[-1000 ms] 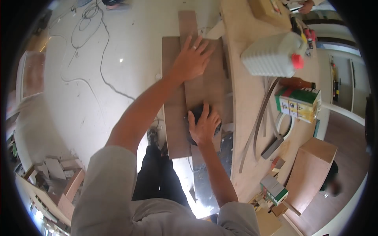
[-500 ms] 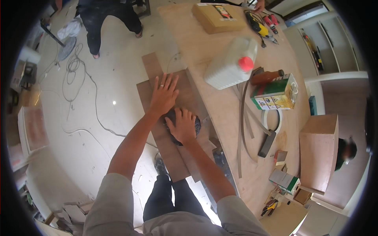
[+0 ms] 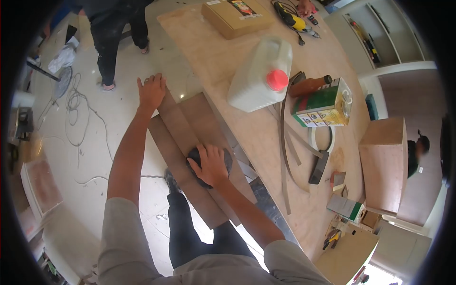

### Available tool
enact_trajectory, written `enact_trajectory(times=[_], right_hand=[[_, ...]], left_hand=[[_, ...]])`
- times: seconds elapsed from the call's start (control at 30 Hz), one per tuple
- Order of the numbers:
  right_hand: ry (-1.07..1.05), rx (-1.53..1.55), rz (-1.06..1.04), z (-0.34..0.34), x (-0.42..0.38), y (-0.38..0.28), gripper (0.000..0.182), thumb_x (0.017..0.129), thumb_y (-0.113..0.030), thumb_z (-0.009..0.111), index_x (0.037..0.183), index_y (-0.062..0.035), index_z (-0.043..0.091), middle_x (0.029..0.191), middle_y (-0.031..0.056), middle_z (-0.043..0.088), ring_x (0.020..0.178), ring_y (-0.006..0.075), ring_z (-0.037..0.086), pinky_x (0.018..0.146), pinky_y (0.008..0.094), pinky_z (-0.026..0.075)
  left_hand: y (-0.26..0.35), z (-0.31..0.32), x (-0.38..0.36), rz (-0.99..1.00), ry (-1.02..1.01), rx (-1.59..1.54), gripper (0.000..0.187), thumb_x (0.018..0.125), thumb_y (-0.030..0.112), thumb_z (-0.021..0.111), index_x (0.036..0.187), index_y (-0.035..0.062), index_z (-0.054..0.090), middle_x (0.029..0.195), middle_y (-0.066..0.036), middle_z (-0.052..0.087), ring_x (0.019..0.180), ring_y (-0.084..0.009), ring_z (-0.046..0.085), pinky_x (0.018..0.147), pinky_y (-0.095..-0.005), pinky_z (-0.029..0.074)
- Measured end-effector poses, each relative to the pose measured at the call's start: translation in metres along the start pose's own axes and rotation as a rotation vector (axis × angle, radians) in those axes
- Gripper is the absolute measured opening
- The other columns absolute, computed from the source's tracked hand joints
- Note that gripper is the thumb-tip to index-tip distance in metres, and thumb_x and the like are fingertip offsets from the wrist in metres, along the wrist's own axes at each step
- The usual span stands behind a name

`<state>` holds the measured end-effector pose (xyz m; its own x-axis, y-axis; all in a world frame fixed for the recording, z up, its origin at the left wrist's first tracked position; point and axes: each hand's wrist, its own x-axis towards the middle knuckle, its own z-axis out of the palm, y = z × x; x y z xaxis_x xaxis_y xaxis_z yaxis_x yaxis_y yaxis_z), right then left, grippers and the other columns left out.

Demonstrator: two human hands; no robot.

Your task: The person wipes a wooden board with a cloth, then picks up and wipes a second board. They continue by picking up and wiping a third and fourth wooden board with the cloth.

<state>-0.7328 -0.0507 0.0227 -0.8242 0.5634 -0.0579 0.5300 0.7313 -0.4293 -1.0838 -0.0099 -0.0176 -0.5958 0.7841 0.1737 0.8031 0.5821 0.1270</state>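
Note:
My left hand (image 3: 153, 94) is at the far end of a narrow brown board (image 3: 176, 118), its fingers bent over the edge and the thumb apart at the left. That strip lies across wider brown boards (image 3: 206, 116) beside the workbench. My right hand (image 3: 212, 165) rests on top of a dark round object (image 3: 226, 159) on the boards, with the fingers curved over it. The palm covers most of that object, so its kind does not show.
On the wooden workbench (image 3: 228, 76) stand a white jerrycan (image 3: 256, 76) with a red cap, a green and yellow can (image 3: 323, 105) and a cardboard box (image 3: 237, 19). A yellow power tool (image 3: 292, 20) lies behind. Cables (image 3: 76, 102) trail over the floor; a person (image 3: 114, 38) stands beyond.
My left hand has left the boards' middle for the narrow strip's far end. The strip has shifted left. My right hand stays on the dark object. The person beyond has moved closer.

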Motion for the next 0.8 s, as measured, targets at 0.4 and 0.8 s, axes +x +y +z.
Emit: enact_trajectory(times=[0.4, 0.8], right_hand=[[0.057, -0.162, 0.109, 0.013, 0.065, -0.023, 0.066, 0.098, -0.047, 0.061, 0.148, -0.0064, 0.046, 0.132, 0.0254, 0.051, 0.119, 0.046, 0.048, 0.104, 0.0596, 0.033], [0.197, -0.135, 0.135, 0.029, 0.149, -0.041, 0.059, 0.1, -0.043, 0.058, 0.147, -0.0081, 0.05, 0.128, 0.0225, 0.052, 0.118, 0.0416, 0.049, 0.104, 0.0559, 0.034]], left_hand=[[-0.001, 0.007, 0.027, 0.011, 0.024, -0.28, 0.027, 0.101, 0.022, 0.051, 0.085, 0.006, 0.066, 0.081, -0.017, 0.073, 0.074, -0.0338, 0.072, 0.068, -0.047, 0.058], [-0.015, 0.024, 0.01, 0.022, 0.111, -0.348, 0.03, 0.107, 0.026, 0.046, 0.093, 0.0057, 0.064, 0.076, -0.015, 0.073, 0.065, -0.0342, 0.072, 0.056, -0.0455, 0.057]])
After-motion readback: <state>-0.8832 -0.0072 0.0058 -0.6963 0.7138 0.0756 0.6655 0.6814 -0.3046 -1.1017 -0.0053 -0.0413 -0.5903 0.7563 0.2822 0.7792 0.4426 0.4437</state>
